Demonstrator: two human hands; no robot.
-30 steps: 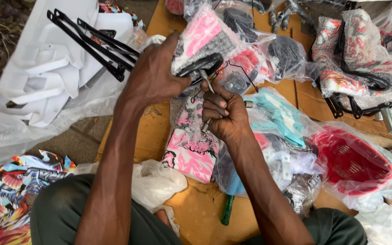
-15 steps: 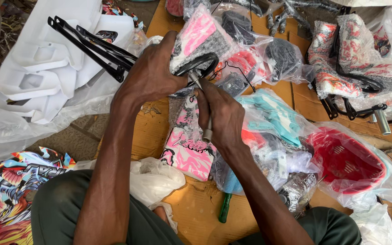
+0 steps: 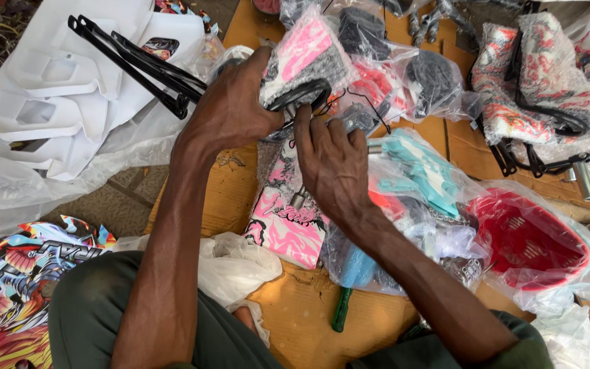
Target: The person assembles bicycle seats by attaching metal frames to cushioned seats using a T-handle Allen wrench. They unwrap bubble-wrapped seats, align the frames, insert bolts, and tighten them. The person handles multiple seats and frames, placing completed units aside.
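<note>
My left hand (image 3: 230, 113) grips a pink, black and white bicycle saddle (image 3: 305, 61) wrapped in clear plastic, holding it by its underside over the cardboard. My right hand (image 3: 332, 160) is against the saddle's black underside rail (image 3: 302, 96), fingers curled around a small metal part; what it pinches is hidden. Below the hands lies a pink and white patterned panel (image 3: 288, 219) with a small metal bolt on it.
Bagged parts cover the cardboard (image 3: 308, 307): a red basket (image 3: 527, 239), turquoise pieces (image 3: 421, 171), more saddles (image 3: 547, 82). White plastic panels (image 3: 42, 96) and black metal stays (image 3: 138, 61) lie left. A green-handled tool (image 3: 341, 311) and colourful sticker sheet (image 3: 15, 273) sit near my legs.
My right hand has shifted up closer under the saddle rail. The left hand keeps its hold on the saddle, barely moving.
</note>
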